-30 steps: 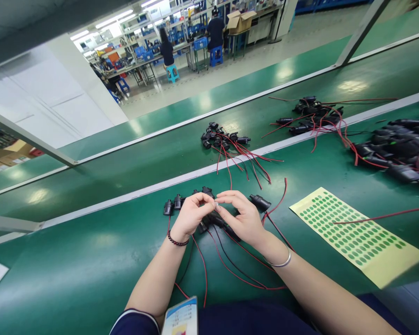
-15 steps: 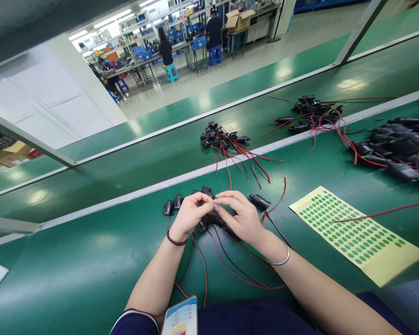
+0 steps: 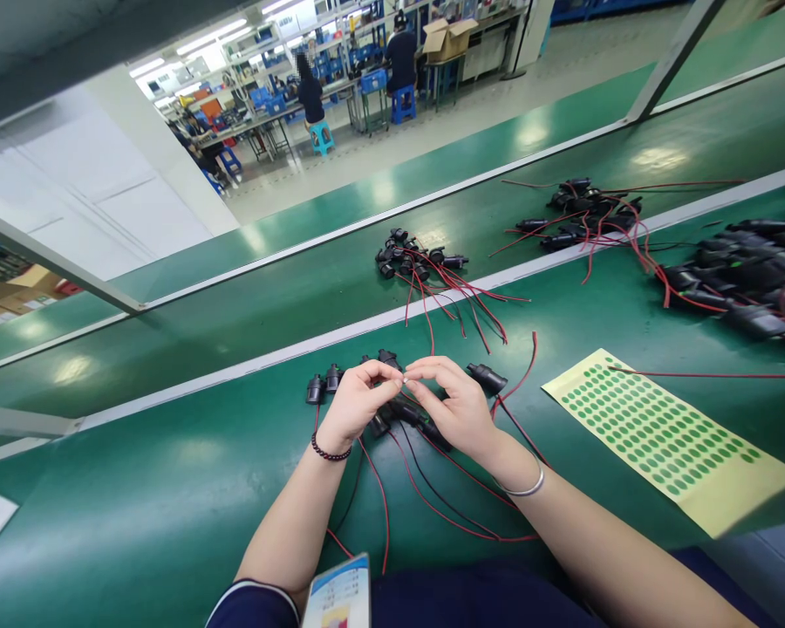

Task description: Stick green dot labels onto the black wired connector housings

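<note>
My left hand (image 3: 359, 403) and my right hand (image 3: 456, 406) meet fingertip to fingertip above the green bench, both closed in a pinch. A tiny pale thing shows between the fingertips, too small to name. Below and behind the hands lie several black cylindrical parts with red and black wires, partly hidden by the fingers. One black part (image 3: 486, 378) rests just right of my right hand, and another black part (image 3: 315, 389) sits left of my left hand. To the right lies a yellow sheet of green oval stickers (image 3: 654, 427).
A wired cluster of black parts (image 3: 399, 253) lies on the green surface beyond the white strip (image 3: 249, 356). Another cluster (image 3: 572, 222) is farther right, with a large pile (image 3: 752, 275) at the right edge. People sit at benches in the background.
The fingertips have shifted slightly, and the pale speck between them shows more clearly. The red wire over the sticker sheet has swung up toward its far edge.
</note>
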Action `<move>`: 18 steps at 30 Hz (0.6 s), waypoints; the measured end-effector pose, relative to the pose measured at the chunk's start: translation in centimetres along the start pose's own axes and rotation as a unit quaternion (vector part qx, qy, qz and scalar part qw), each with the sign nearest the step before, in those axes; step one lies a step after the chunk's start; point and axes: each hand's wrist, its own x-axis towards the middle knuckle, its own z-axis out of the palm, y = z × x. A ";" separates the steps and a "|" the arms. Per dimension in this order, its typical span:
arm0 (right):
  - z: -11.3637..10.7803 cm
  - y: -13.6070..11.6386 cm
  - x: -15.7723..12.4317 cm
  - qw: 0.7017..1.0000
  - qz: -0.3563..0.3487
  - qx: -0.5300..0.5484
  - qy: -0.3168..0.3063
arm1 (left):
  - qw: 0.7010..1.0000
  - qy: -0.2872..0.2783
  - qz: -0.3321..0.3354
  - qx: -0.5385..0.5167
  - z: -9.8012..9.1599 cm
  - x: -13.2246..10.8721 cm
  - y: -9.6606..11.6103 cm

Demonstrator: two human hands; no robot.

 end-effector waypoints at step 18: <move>0.1 0.1 -0.2 1.000 0.007 0.015 0.005 | 0.999 -0.023 0.021 0.009 0.2 -0.3 0.2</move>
